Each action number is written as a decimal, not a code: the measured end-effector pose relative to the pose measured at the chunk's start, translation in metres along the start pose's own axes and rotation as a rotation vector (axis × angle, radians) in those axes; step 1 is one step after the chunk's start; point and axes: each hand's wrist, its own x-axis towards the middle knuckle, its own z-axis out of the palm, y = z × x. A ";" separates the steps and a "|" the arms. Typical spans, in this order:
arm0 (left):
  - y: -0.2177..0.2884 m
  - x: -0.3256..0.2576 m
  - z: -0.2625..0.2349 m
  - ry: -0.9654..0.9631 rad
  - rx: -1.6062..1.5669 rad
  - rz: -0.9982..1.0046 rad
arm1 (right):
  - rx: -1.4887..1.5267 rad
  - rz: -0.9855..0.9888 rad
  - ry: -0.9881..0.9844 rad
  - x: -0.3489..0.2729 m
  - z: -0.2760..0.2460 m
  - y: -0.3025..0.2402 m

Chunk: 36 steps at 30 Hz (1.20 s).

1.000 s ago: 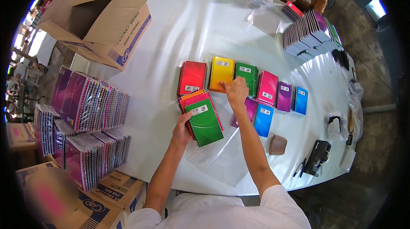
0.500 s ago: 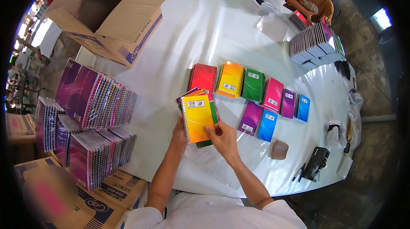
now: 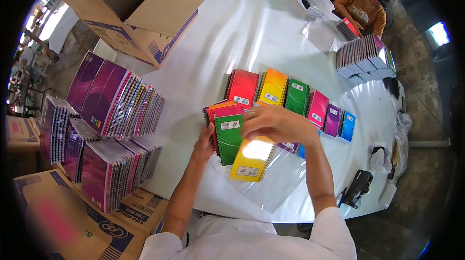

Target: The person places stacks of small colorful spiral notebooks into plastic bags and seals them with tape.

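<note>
My left hand (image 3: 205,143) is closed around a fanned bundle of small spiral notebooks, with a green notebook (image 3: 227,141) on top and pink and orange covers peeking out behind. My right hand (image 3: 281,122) grips a yellow spiral notebook (image 3: 249,158) from above, its label toward me and its coil to the right. The fingers at its top edge are partly hidden. Beyond the hands runs a row of notebook stacks: red (image 3: 243,85), yellow (image 3: 274,83), green (image 3: 297,96), pink (image 3: 317,107), purple (image 3: 332,119) and blue (image 3: 347,126). My right arm partly covers another purple notebook (image 3: 287,147).
Clear plastic (image 3: 278,189) lies under my hands. Shrink-wrapped purple notebooks (image 3: 99,163) are piled at left, beside an opened carton (image 3: 160,17). A black device (image 3: 358,187) sits near the right edge. At far right, a person (image 3: 361,5) sits by a notebook stack (image 3: 361,59).
The yellow notebook has come off the top of the left-hand bundle and been turned end for end in my right hand, uncovering the green one. The view has shifted slightly.
</note>
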 end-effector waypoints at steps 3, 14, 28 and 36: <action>-0.007 -0.009 0.001 -0.019 -0.091 -0.009 | -0.217 -0.160 -0.225 0.050 0.031 0.030; -0.006 -0.029 0.000 0.043 0.060 0.038 | -0.488 0.914 0.798 0.039 0.076 0.169; -0.066 -0.020 0.068 -0.149 0.072 -0.228 | -0.151 -0.111 0.164 -0.044 0.030 0.032; -0.121 -0.044 0.104 -0.099 -0.026 -0.517 | -0.545 1.809 0.998 -0.386 0.007 0.252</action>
